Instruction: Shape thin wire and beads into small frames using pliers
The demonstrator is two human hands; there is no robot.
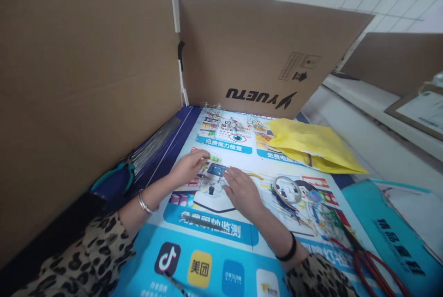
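Close handwork over the middle of the sheet [221, 248], which covers most of the worktop [189, 118]. Sheet lies right under both hands. Clock taken from the gap between them, 12 at the far side.

Handling, my judgement: small work suits fingertips, not palms. Best with both sets of tips level and near each other, wrists loose, light pressure. Tools want leaving at the edges: pliers [131, 172] at 9, scissors [374, 256] at 4. Loose strands could snag the bracelet [143, 201]; wire bundle [155, 142] at 10, coil [287, 177] at 3. Grey strip [207, 224] at 6, near the right wrist's inner side; worth not sweeping it.

Pose: left hand [188, 168] comes in from 8, forearm slanting up-sheet, fingers bent, thumb near the index, aimed at 3. Right hand [245, 193] comes in from between 4 and 5, back of hand up, fingers part-curled and a little spread, thumb apart below, aimed at 10. Hands well short of touching. Whether either pinches something thin: cannot tell, too fine to make out.
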